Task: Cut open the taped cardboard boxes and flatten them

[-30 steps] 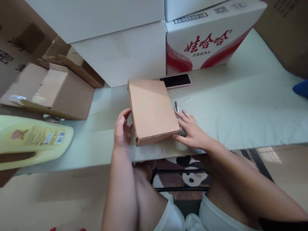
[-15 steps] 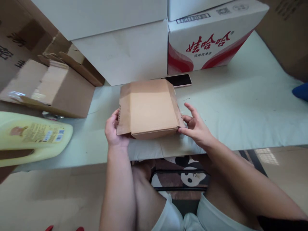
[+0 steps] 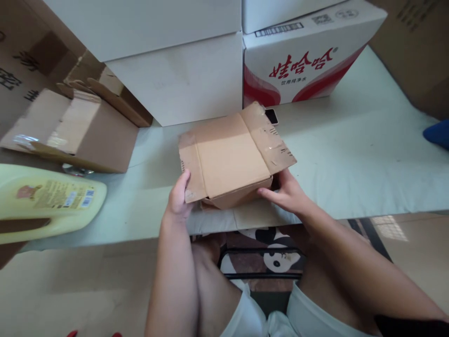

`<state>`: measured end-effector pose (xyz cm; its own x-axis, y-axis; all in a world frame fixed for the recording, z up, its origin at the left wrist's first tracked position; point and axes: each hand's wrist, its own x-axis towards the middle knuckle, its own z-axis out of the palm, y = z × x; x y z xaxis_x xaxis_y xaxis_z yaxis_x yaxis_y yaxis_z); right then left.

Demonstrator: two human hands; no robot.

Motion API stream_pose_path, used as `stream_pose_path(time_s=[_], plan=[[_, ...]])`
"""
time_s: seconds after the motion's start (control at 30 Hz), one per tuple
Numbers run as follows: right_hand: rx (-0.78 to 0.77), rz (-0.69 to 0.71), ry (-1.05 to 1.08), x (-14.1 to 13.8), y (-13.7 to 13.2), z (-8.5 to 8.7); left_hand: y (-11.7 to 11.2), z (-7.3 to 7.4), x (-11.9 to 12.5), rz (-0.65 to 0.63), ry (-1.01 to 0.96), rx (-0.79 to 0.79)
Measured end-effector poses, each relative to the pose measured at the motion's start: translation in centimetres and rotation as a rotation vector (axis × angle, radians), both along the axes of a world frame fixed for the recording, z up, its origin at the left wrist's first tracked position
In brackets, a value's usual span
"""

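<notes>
A small brown cardboard box [image 3: 229,159] is lifted a little above the table's near edge, its side flaps spread out left and right. My left hand [image 3: 178,199] grips its left flap, thumb on top. My right hand [image 3: 286,192] holds the box's right side from under the right flap; part of its fingers is hidden there. A phone [image 3: 271,116] lies behind the box, mostly covered by the right flap.
Large white boxes [image 3: 175,75] and a red-and-white carton [image 3: 305,56] stand at the back of the pale table [image 3: 351,154]. An open brown carton [image 3: 80,131] lies at left, a yellow jug [image 3: 45,201] at the left edge. A blue object [image 3: 438,133] sits far right.
The box was turned and lifted off the table by both hands, and its side flaps have swung open. The right flap now covers most of the phone.
</notes>
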<state>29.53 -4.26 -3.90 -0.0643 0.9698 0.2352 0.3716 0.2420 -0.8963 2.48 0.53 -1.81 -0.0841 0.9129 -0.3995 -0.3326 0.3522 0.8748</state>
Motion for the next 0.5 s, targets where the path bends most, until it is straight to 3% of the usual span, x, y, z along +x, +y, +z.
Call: stream_pose_path(time_s=[0.13,0.3,0.4,0.5], plan=[[0.016,-0.241,0.101,0.4,0.1,0.1,0.0,-0.2,-0.4,0.044,0.095,-0.034],[-0.153,-0.236,0.435,0.5,0.2,0.0,0.5,-0.7,-0.6,0.036,0.251,0.036],[-0.145,-0.262,0.519,0.4,0.1,0.0,1.7,-1.1,-1.2,0.129,0.476,0.186],[-0.143,-0.224,0.617,0.4,-0.1,0.7,1.8,-0.9,-1.3,0.108,0.563,0.304]])
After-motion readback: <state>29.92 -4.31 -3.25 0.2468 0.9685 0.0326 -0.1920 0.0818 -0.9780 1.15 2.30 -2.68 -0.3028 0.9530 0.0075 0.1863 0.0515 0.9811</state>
